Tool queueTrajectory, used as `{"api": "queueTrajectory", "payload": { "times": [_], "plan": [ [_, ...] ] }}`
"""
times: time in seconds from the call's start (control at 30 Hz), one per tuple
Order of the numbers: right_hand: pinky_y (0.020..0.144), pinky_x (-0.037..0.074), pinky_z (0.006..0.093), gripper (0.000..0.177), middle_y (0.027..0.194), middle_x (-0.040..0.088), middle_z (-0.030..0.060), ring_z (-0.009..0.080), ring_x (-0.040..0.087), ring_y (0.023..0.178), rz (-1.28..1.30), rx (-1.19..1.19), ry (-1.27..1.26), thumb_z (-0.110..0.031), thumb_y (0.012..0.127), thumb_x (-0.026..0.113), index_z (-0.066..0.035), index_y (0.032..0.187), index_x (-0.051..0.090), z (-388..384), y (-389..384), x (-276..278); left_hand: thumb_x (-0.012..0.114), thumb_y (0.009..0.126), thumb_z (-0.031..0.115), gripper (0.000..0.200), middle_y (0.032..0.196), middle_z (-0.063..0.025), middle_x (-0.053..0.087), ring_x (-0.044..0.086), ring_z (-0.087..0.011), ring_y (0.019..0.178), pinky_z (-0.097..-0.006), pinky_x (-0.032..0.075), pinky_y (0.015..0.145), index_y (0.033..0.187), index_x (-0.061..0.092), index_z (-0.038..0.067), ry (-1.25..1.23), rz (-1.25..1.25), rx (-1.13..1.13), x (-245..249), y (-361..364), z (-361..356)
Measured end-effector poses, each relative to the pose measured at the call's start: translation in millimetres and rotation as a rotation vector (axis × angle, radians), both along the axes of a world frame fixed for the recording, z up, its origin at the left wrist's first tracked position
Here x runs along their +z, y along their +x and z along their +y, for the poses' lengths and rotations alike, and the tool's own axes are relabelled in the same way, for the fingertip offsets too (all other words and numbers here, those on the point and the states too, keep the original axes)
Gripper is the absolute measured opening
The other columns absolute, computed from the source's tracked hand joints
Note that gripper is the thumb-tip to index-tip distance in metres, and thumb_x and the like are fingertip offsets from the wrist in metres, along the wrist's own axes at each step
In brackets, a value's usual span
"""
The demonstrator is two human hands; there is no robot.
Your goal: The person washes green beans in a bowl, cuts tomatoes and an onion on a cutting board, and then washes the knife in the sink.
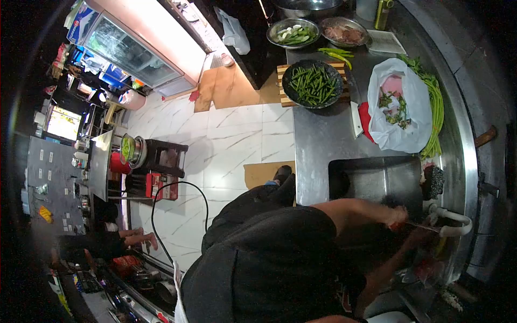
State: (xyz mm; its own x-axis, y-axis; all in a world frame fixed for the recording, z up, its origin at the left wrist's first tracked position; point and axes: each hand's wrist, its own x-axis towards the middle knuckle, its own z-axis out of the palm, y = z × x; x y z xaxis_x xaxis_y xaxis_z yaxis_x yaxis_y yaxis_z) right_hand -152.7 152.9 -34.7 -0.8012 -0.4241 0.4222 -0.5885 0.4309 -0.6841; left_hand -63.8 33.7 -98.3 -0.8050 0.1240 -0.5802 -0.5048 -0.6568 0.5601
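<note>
The tap (455,231), white and curved, stands at the far side of the sink (379,180), just ahead of my hands. My left hand (397,216) is over the sink, its fingers blurred, and a thin bright streak runs between it and the tap's mouth; I cannot tell if that is water or an object. My right hand (424,234) reaches toward the tap in deep shadow. Whether either is clamped on something, I cannot tell.

A dark scrubber (434,183) sits ahead and to the left of my left hand, near the tap. Farther left, past the sink, a white plastic bag (412,134) gapes around leafy scraps, with long green stalks (436,116) along its far side. Left again, a dark bowl (340,90) of cut green beans (313,83) rests on a striped wooden board (286,99). Farthest left of my hands stand a bowl of meat (344,33) and a bowl of green peppers (297,35).
</note>
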Motion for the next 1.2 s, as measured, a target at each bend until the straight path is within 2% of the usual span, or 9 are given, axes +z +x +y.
{"api": "queueTrajectory", "payload": {
  "times": [0.13,0.43,0.57,0.67,0.97,1.03,1.07,1.1,1.2],
  "plan": [
    [0.071,0.045,0.0393,0.045,0.086,0.060,0.0159,0.0287,0.054,0.073,0.064,-0.516,0.743,-0.041,0.086,0.053,0.002,0.096,0.059,-35.3,34.8,58.9,0.056,0.081,0.035,0.029,0.079,-0.0106,0.055,0.056,-0.0238,0.074,-0.0398,0.049,0.053,0.092,0.055,0.008,-0.242,-0.029,-0.030,68.0,39.7,-20.9],
    [0.072,0.045,0.0387,0.042,0.088,0.061,0.0149,0.0291,0.055,0.076,0.010,-0.332,0.494,-0.038,0.086,0.052,0.000,0.103,0.056,-19.0,4.6,34.6,0.066,0.074,0.021,0.039,0.082,-0.0128,0.056,0.055,-0.0222,0.089,-0.0388,0.054,0.053,0.105,0.047,0.008,-0.277,0.227,-0.138,62.9,44.7,-21.1],
    [0.073,0.046,0.0384,0.041,0.089,0.061,0.0145,0.0292,0.056,0.078,-0.152,-0.156,0.335,-0.036,0.086,0.052,-0.001,0.106,0.054,-16.4,-4.2,39.4,0.058,0.077,0.024,0.030,0.100,-0.0163,0.058,0.057,-0.0291,0.090,-0.0402,0.046,0.081,0.099,0.059,0.003,-1.480,0.367,-0.536,47.4,70.6,-28.6],
    [0.073,0.046,0.0382,0.040,0.089,0.061,0.0142,0.0294,0.056,0.079,-0.343,-0.024,0.195,-0.035,0.086,0.052,-0.002,0.108,0.053,-17.5,9.1,44.6,0.055,0.080,0.022,0.028,0.099,-0.0152,0.059,0.057,-0.0272,0.090,-0.0402,0.046,0.080,0.101,0.058,0.003,-1.655,0.516,-0.915,30.5,95.9,-41.1],
    [0.074,0.046,0.0375,0.040,0.091,0.062,0.0132,0.0298,0.058,0.082,-0.822,0.058,0.189,-0.032,0.086,0.052,-0.004,0.115,0.050,28.0,222.5,-12.6,0.055,0.083,0.017,0.031,0.098,-0.0127,0.059,0.058,-0.0226,0.090,-0.0374,0.048,0.077,0.112,0.054,0.005,-1.078,0.528,-1.035,146.0,132.5,-66.5],
    [0.075,0.047,0.0374,0.041,0.091,0.062,0.0130,0.0298,0.058,0.082,-0.791,0.007,0.257,-0.032,0.087,0.052,-0.004,0.116,0.050,33.8,240.8,-13.5,0.061,0.080,0.018,0.041,0.099,-0.0131,0.059,0.058,-0.0232,0.091,-0.0358,0.049,0.077,0.118,0.049,0.005,-0.013,0.202,-0.624,145.7,145.4,-81.0],
    [0.075,0.047,0.0373,0.041,0.091,0.062,0.0129,0.0299,0.058,0.083,-0.739,-0.032,0.322,-0.031,0.087,0.052,-0.005,0.117,0.049,36.3,242.2,-11.2,0.056,0.081,0.014,0.042,0.101,-0.0112,0.059,0.058,-0.0246,0.090,-0.0406,0.050,0.073,0.121,0.048,0.007,-0.554,0.476,-0.778,80.5,125.0,-61.9],
    [0.075,0.047,0.0372,0.041,0.091,0.062,0.0128,0.0299,0.059,0.083,-0.661,-0.077,0.410,-0.031,0.087,0.052,-0.005,0.118,0.049,37.2,238.8,-6.1,0.056,0.081,0.014,0.042,0.101,-0.0112,0.059,0.058,-0.0246,0.090,-0.0406,0.050,0.073,0.121,0.048,0.007,-0.554,0.487,-0.796,48.6,128.1,-67.6],
    [0.075,0.047,0.0370,0.042,0.092,0.062,0.0125,0.0301,0.059,0.084,-0.240,-0.232,0.855,-0.030,0.087,0.052,-0.006,0.120,0.048,30.4,216.4,12.1,0.053,0.080,0.013,0.039,0.098,-0.0112,0.060,0.060,-0.0239,0.087,-0.0450,0.050,0.068,0.119,0.052,0.008,-1.600,0.783,-1.044,28.7,143.4,-64.0]
  ]
}}
